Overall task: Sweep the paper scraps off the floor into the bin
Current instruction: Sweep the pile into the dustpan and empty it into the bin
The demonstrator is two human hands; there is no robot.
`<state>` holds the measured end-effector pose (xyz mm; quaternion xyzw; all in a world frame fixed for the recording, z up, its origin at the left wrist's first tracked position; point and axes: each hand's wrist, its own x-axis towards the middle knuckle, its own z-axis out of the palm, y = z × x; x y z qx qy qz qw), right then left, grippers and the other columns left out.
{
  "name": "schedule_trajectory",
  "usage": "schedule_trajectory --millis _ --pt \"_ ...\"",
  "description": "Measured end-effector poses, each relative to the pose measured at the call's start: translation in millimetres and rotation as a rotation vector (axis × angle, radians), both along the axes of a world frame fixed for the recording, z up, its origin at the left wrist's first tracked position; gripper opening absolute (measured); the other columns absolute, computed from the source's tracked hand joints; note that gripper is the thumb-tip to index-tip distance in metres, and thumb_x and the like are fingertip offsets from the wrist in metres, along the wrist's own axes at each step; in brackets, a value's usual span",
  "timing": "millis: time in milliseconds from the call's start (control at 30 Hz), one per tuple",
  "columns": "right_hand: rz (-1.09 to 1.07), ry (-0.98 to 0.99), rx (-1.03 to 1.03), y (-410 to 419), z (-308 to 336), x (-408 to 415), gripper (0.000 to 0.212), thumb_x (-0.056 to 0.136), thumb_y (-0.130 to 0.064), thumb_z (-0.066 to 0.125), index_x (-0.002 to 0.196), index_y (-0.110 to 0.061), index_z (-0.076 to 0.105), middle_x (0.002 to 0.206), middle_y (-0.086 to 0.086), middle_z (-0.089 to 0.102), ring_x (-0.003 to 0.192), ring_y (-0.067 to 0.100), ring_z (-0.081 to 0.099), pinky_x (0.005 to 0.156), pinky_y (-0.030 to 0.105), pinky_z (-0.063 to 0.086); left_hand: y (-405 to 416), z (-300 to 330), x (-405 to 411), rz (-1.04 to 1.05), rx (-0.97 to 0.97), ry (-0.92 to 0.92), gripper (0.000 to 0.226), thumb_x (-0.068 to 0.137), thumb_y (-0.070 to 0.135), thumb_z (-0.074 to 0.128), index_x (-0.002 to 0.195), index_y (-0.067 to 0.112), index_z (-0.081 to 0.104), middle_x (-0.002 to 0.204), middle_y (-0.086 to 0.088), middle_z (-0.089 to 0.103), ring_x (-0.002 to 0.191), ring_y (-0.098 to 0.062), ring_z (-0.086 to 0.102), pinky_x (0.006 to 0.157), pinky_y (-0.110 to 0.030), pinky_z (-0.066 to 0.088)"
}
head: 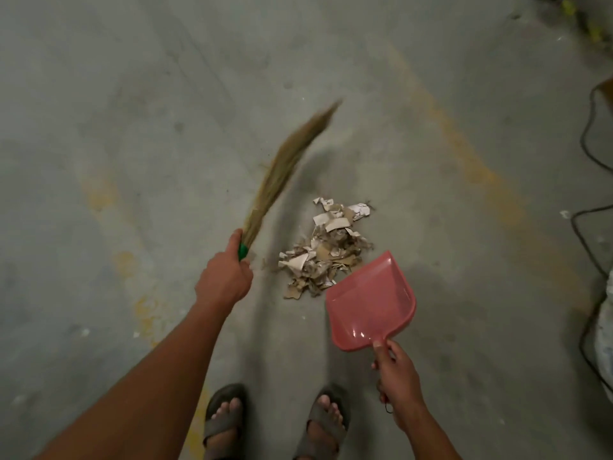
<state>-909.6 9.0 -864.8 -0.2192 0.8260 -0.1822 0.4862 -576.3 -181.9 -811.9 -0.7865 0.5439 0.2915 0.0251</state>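
A pile of torn paper and cardboard scraps (326,250) lies on the grey concrete floor in front of my feet. My left hand (224,275) grips the green-banded neck of a grass broom (285,164), whose blurred bristles reach up and to the right, left of the pile and off it. My right hand (394,370) grips the handle of a pink dustpan (371,297), its open lip pointing up-left at the pile's lower right edge. No bin is in view.
My two sandalled feet (275,423) stand at the bottom centre. Black cables (587,227) run along the right edge, beside a white sack (605,333). Faded yellow paint marks streak the floor. A few small white specks lie scattered around.
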Motion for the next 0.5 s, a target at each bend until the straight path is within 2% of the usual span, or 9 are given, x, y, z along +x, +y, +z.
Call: schedule_trajectory --millis 133,267,367,500 --pt "-0.035 0.011 0.0 7.3 -8.2 8.5 0.022 0.105 -0.047 0.058 0.112 -0.029 0.07 0.078 0.008 0.071 0.037 0.014 0.047 0.043 0.028 0.04 -38.0 -19.9 13.3 0.078 0.095 -0.095 0.07 0.102 0.037 0.047 0.163 0.036 0.014 0.128 -0.024 0.062 0.111 -0.047 0.063 0.094 -0.053 0.056" --pt "-0.06 0.01 -0.007 18.6 -22.6 22.3 0.028 0.103 -0.053 0.057 0.112 -0.03 0.069 0.078 0.006 0.071 0.04 0.015 0.048 0.044 0.029 0.04 -61.5 -38.0 26.5 0.043 0.259 -0.125 0.068 0.092 0.025 0.05 0.157 0.023 0.031 0.128 -0.024 0.059 0.113 -0.045 0.065 0.098 -0.054 0.057" --pt "-0.062 0.018 -0.01 29.0 -32.0 33.0 0.039 0.095 -0.066 0.055 0.112 -0.035 0.071 0.078 0.001 0.073 0.051 0.012 0.054 0.058 0.03 0.042 -48.8 -43.7 31.8 -0.142 0.291 -0.175 0.073 0.092 0.022 0.046 0.161 0.036 0.026 0.12 -0.018 0.061 0.107 -0.04 0.066 0.093 -0.049 0.058" --pt "-0.089 0.032 0.015 41.3 -31.7 51.8 0.033 0.1 -0.058 0.057 0.116 -0.032 0.07 0.088 0.002 0.075 0.053 0.011 0.055 0.061 0.03 0.042 -9.5 -43.6 42.3 -0.332 0.299 -0.18 0.078 0.097 0.021 0.045 0.162 0.052 0.014 0.117 -0.012 0.061 0.099 -0.035 0.066 0.083 -0.045 0.057"
